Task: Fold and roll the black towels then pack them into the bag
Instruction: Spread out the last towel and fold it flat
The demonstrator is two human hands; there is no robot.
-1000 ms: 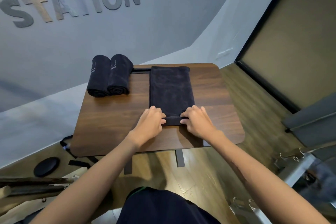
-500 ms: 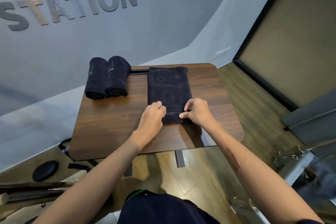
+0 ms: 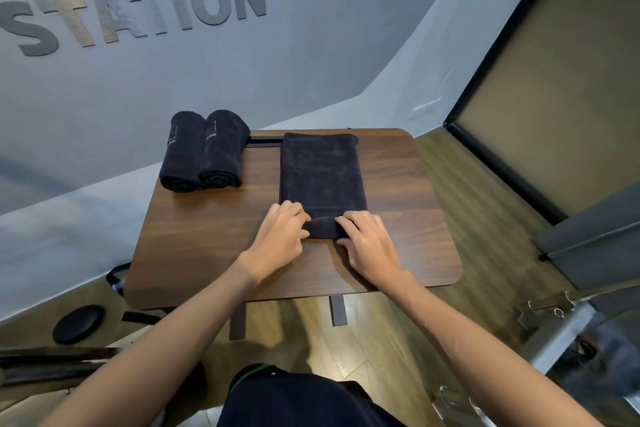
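A black towel (image 3: 322,177) lies folded into a long narrow strip on the table (image 3: 207,246), running straight away from the person. Its pile looks plush and slightly mottled, with a flat woven band crossing it just beyond the fingers. The near end is turned over into a short, tight roll that lies between the two hands.

The left hand (image 3: 280,239) sits at the roll's left end, its fingers curled over the top of the cloth and the thumb tucked against the near side. The right hand (image 3: 367,246) holds the right end the same way, fingers bent over the roll, palm low over the table. Both hands grip the roll, close together with a short span of black cloth showing between them.

Beyond the left hand and off to its left, two rolled towels (image 3: 204,152) lie side by side, touching, at the table's far corner. Their spiral ends face the person, and each carries a small pale mark near its far end, too small to read.

The far end of the strip reaches the table's far edge.
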